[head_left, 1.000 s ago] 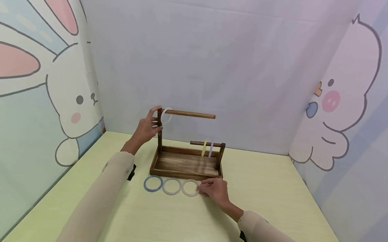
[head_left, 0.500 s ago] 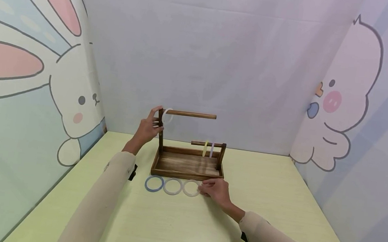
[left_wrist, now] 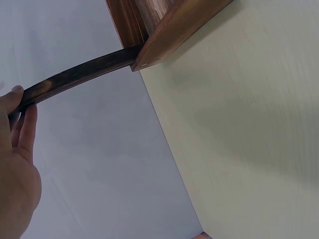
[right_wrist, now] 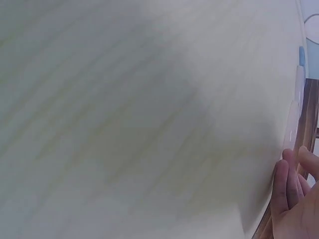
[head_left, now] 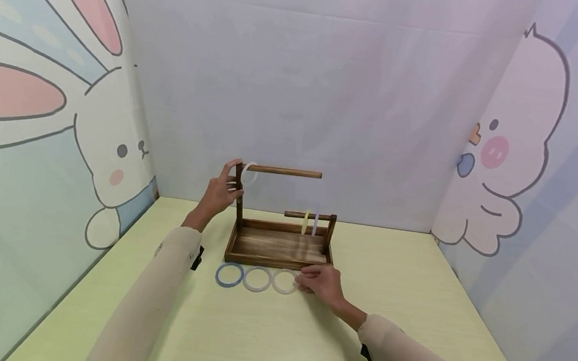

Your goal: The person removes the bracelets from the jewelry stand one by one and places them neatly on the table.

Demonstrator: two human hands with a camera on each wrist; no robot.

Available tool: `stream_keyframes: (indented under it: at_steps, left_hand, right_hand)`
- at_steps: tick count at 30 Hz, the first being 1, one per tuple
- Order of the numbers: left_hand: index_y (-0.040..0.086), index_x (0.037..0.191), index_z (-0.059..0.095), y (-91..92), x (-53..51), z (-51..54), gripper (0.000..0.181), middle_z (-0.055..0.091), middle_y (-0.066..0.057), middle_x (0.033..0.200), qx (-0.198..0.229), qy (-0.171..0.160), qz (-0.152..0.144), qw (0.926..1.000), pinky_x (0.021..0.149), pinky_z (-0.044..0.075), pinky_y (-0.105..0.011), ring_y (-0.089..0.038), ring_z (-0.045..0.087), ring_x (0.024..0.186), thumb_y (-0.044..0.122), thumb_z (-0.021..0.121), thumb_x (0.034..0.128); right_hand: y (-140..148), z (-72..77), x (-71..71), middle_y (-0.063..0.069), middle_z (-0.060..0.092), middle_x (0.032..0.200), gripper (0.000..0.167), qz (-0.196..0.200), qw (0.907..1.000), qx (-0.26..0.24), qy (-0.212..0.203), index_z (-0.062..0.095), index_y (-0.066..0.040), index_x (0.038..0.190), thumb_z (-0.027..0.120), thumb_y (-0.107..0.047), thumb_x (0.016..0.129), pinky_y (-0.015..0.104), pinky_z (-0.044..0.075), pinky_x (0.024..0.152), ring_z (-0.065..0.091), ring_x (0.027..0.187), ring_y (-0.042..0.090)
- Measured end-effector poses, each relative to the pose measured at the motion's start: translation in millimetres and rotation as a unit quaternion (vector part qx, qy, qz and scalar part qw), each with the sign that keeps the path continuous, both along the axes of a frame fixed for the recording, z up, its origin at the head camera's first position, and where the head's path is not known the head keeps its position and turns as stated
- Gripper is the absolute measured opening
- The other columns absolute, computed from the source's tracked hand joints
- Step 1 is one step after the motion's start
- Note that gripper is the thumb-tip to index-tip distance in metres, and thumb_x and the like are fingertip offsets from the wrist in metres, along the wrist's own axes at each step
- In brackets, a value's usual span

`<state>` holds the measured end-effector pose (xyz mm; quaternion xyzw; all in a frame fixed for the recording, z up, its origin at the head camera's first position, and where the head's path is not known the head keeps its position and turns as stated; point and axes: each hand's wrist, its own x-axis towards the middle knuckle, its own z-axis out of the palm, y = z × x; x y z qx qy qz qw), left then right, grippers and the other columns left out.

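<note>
A dark wooden stand (head_left: pixel 276 262) with a tray base and two bars is at the back of the table. My left hand (head_left: pixel 218 194) grips the top of its tall left post (left_wrist: pixel 75 75), thumb on one side and fingers on the other. Beside that post a white bangle (head_left: pixel 250 173) hangs on the upper bar. A yellow bangle (head_left: pixel 305 222) and a lilac one (head_left: pixel 315 224) hang on the lower bar. In front of the tray, my right hand (head_left: pixel 322 284) pinches the right edge of a clear bangle (head_left: pixel 284 282) lying flat; its fingertips partly hide that edge.
Left of the clear bangle, a pale lilac bangle (head_left: pixel 257 280) and a blue bangle (head_left: pixel 229 275) lie flat in a row along the tray's front edge. The pale yellow table (head_left: pixel 249 337) is bordered by fabric walls (head_left: pixel 297 89) with cartoon animals on both sides.
</note>
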<state>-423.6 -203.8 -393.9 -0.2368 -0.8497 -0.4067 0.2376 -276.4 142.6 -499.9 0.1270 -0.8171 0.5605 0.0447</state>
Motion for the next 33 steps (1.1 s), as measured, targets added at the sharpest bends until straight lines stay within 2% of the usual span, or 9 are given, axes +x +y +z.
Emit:
stream_keyframes:
  at_steps: [5,13,20,25,29,33]
  left_hand:
    - [0.024,0.161,0.026,-1.0,0.6,0.1,0.091,0.067,-0.031,0.125,-0.004,-0.001,0.002,1.0,0.089,0.062,-0.051,-0.042,0.071,0.111,-0.005,0.076,0.0916]
    - [0.024,0.161,0.026,-1.4,1.8,1.3,0.09,0.067,-0.031,0.126,-0.001,-0.008,0.0,1.0,0.09,0.061,-0.051,-0.042,0.071,0.113,-0.004,0.076,0.0921]
    - [0.028,0.161,0.027,0.1,1.6,2.3,0.091,0.068,-0.031,0.126,0.001,-0.013,0.0,0.9999,0.09,0.061,-0.051,-0.041,0.071,0.113,-0.005,0.076,0.0917]
    - [0.029,0.161,0.027,-0.4,0.7,1.4,0.091,0.068,-0.031,0.126,0.003,-0.01,-0.001,0.9999,0.091,0.061,-0.051,-0.041,0.071,0.113,-0.006,0.076,0.0918]
    - [0.027,0.161,0.027,-0.8,1.3,1.1,0.09,0.067,-0.031,0.126,0.001,-0.008,-0.001,1.0,0.091,0.061,-0.051,-0.041,0.07,0.114,-0.006,0.075,0.0919]
    - [0.026,0.161,0.027,0.1,2.6,3.0,0.089,0.067,-0.031,0.126,0.003,-0.013,-0.003,0.9999,0.092,0.061,-0.05,-0.041,0.07,0.115,-0.005,0.075,0.0924]
  right_hand:
    - [-2,11.0,-3.7,0.02,0.078,0.087,0.021,-0.001,0.9988,0.03,0.04,0.078,0.01,0.101,0.085,-0.002,0.085,0.027,0.062,0.059,0.078,0.071,0.03]
    - [-13,26.0,-14.3,0.014,0.079,0.086,0.023,0.0,0.9969,0.06,0.051,0.08,0.005,0.102,0.087,-0.011,0.086,0.03,0.063,0.06,0.078,0.074,0.025]
    - [-30,35.3,-24.6,0.01,0.08,0.087,0.019,-0.008,0.99,0.102,0.098,0.083,-0.002,0.1,0.087,-0.013,0.086,0.026,0.062,0.066,0.079,0.081,0.022]
    - [-43,44.7,-30.3,0.009,0.08,0.091,0.019,0.005,0.9907,0.093,0.099,0.083,-0.003,0.103,0.086,-0.016,0.088,0.025,0.062,0.064,0.079,0.082,0.02]
    - [-52,53.7,-34.1,0.013,0.08,0.094,0.018,0.025,0.9882,0.087,0.124,0.081,0.0,0.104,0.084,-0.01,0.089,0.028,0.063,0.065,0.079,0.081,0.024]
    - [-60,63.1,-37.8,0.013,0.08,0.094,0.017,0.023,0.9843,0.1,0.144,0.081,-0.001,0.104,0.083,-0.009,0.089,0.034,0.064,0.068,0.078,0.081,0.025]
